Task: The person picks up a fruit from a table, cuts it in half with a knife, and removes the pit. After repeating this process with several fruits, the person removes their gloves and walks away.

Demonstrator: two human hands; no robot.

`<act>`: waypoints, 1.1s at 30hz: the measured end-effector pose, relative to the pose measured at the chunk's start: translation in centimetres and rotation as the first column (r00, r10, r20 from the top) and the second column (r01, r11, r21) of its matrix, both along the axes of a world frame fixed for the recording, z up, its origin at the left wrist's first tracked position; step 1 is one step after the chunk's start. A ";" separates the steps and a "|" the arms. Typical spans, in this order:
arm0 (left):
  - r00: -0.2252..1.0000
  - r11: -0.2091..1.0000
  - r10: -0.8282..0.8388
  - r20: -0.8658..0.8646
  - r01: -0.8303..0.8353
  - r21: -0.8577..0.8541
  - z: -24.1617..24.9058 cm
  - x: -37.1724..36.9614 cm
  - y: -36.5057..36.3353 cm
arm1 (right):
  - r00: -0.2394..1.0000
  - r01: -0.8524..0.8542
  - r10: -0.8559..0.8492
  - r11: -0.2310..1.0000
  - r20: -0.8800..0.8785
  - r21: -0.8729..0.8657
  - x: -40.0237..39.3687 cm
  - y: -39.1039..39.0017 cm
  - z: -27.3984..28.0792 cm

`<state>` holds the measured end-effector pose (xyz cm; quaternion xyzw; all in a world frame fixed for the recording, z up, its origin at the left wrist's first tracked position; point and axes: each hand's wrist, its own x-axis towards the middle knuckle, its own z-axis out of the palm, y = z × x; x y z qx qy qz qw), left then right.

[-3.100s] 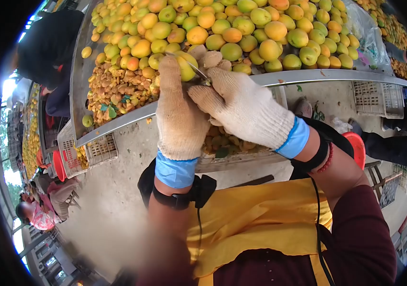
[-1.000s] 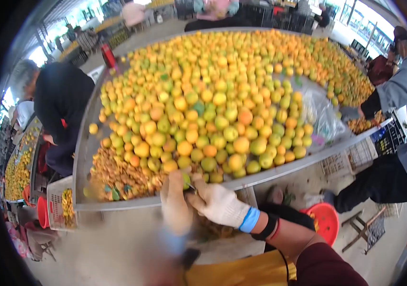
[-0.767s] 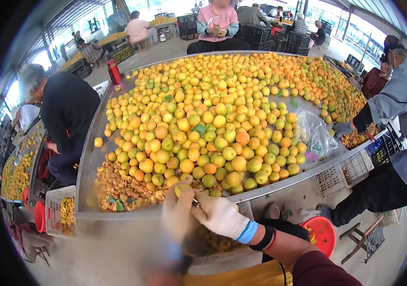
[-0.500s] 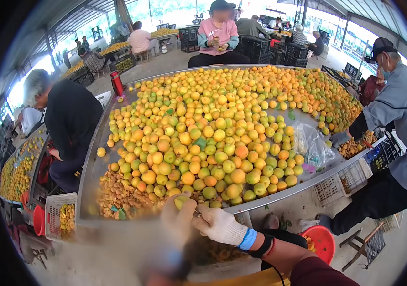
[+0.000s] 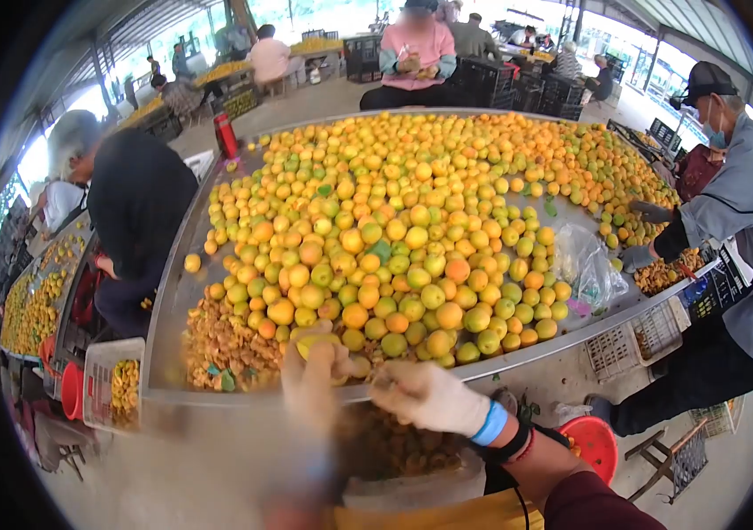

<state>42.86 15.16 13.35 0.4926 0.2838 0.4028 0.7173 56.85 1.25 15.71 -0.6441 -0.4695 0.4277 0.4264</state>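
Observation:
My left hand (image 5: 313,375), gloved and partly blurred, is at the near edge of the metal table, closed around a yellow-green apricot (image 5: 308,343). To its right, my right hand (image 5: 429,399) wears a white knit glove with a blue band at the wrist. Its fingers are pinched together; something small and dark may be between them, too small to name. Just beyond both hands spreads a big heap of apricots (image 5: 412,256), yellow, orange and green. A pile of wet-looking brownish-orange pieces (image 5: 235,344) lies at the heap's near left.
A raised metal rim (image 5: 518,360) edges the table. Below my hands sits a container of brown pieces (image 5: 403,442). A red basin (image 5: 590,446) is at right, a crate (image 5: 112,375) at left. A clear plastic bag (image 5: 584,265) and red flask (image 5: 225,135) lie farther off. Co-workers sit and stand around.
My hands have drawn apart a little, the left one moving left and up with the apricot, the right one shifting right. The view has tilted slightly. The co-worker at right now shows both hands.

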 end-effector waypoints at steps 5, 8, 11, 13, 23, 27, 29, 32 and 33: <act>0.997 0.995 -0.018 -0.079 0.025 0.092 -1.1 -0.6 -0.3 | 0.803 0.368 -0.327 0.930 -0.499 -0.017 2.7 0.0 0.2; 0.968 0.916 -0.040 -0.249 0.135 0.378 -3.0 -0.1 -1.0 | 0.757 0.368 -0.358 0.925 -0.546 -0.096 2.9 1.1 -0.9; 0.917 0.688 0.026 -0.399 0.273 0.672 -2.1 0.2 -1.6 | 0.804 0.250 -0.258 0.964 -0.536 -0.088 1.4 1.6 -1.6; 0.856 0.691 -0.012 -0.517 0.381 0.614 -0.9 0.1 -1.8 | 0.831 0.206 -0.225 0.974 -0.508 -0.095 0.8 2.0 -3.2; 0.785 0.607 0.039 -0.618 0.473 0.639 -0.6 0.0 -1.2 | 0.735 0.160 -0.220 0.975 -0.641 -0.152 0.4 2.1 -2.0; 0.820 0.458 0.116 -0.561 0.457 0.763 -2.1 -0.3 -1.1 | 0.760 0.150 -0.211 0.977 -0.615 -0.149 -0.3 2.3 -3.0; 0.805 0.441 0.143 -0.576 0.469 0.765 -2.1 -0.5 -1.3 | 0.625 0.240 -0.249 0.963 -0.739 -0.122 -1.3 2.7 -4.0; 0.835 0.457 0.187 -0.517 0.392 0.799 -1.8 -0.8 -1.6 | 0.473 0.224 -0.217 0.967 -0.854 -0.121 -2.0 2.4 -4.1; 0.846 0.437 0.196 -0.496 0.377 0.816 -1.9 -0.8 -1.6 | 0.373 0.216 -0.188 0.970 -0.909 -0.111 -2.2 2.4 -3.9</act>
